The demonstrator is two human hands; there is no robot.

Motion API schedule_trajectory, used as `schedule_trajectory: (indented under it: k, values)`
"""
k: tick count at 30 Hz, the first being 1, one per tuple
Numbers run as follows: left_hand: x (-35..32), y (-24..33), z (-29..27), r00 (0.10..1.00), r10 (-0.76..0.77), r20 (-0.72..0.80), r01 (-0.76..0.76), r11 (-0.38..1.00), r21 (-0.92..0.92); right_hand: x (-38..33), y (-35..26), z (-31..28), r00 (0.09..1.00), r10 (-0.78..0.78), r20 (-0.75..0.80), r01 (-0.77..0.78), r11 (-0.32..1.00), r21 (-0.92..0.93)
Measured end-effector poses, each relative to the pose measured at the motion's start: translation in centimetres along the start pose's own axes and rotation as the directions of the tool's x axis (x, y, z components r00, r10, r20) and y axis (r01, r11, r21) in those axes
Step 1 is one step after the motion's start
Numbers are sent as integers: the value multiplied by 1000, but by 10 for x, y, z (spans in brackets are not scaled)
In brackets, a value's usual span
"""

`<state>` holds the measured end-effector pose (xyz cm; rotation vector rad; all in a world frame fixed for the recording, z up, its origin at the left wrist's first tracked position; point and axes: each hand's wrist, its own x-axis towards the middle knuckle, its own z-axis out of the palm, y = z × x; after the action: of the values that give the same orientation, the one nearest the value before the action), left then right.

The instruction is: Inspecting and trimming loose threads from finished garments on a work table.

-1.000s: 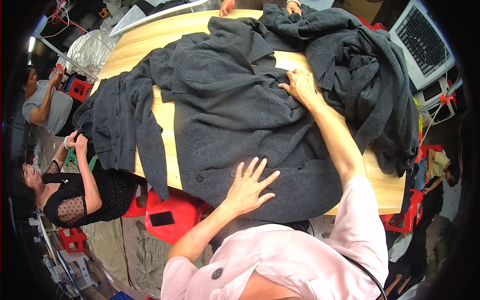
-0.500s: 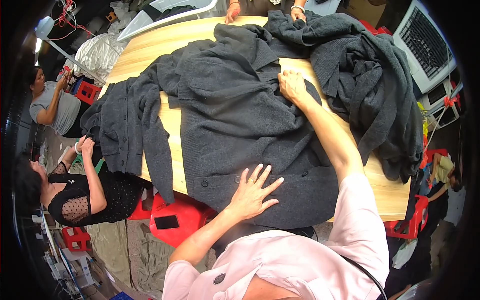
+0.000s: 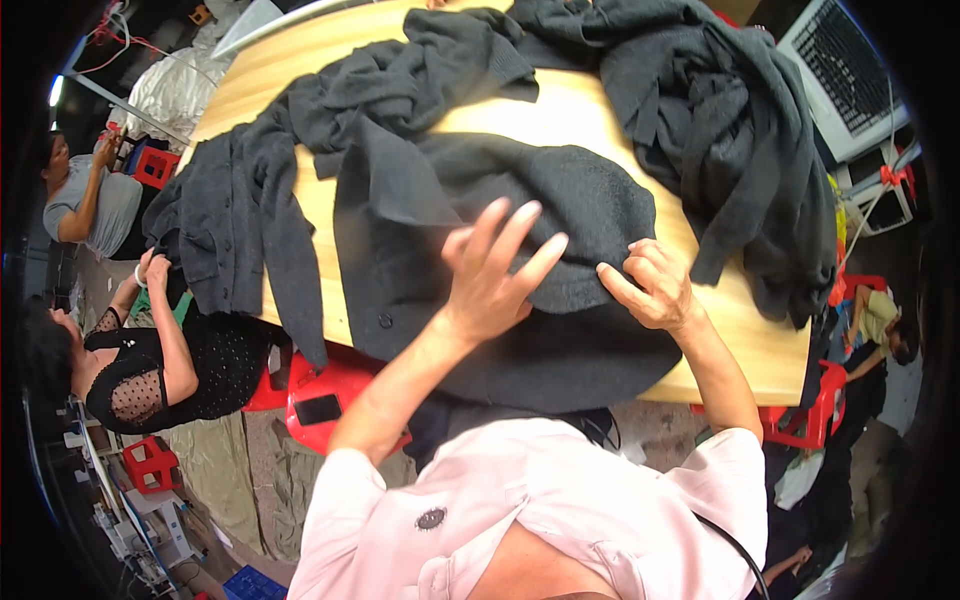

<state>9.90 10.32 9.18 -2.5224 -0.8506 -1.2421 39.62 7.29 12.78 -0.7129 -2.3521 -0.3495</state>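
A dark grey knit cardigan (image 3: 400,215) with a button near its front edge lies on the wooden table before me, its upper part folded over toward me. My right hand (image 3: 658,287) has its fingers closed at the right edge of this fold, pinching the knit. Above the middle of the cardigan, my left hand (image 3: 495,275) is raised with fingers spread and nothing in it; the hand covers part of the cloth.
Another dark grey garment (image 3: 390,95) lies beyond, and a heap (image 3: 740,170) of them covers the table's right. At left a co-worker (image 3: 150,375) handles a buttoned cardigan (image 3: 225,240). Red stools (image 3: 335,385) stand by the wooden table (image 3: 570,105).
My right hand has drawn the cardigan's far part toward me, folding it over and baring table behind it. My left hand has lifted off the cloth. The person opposite has mostly left view.
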Motion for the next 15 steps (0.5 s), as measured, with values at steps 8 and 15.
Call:
schedule_trajectory:
  k: [8,15]
  values:
    - [-65,-26,-8,864,-38,501,43,999,3,-103,-15,13,888,417,196,-395,908,-141]
    - [-117,-62,-88,835,-270,480,198,960,197,-87,-23,17,748,623,231,-607,782,-142]
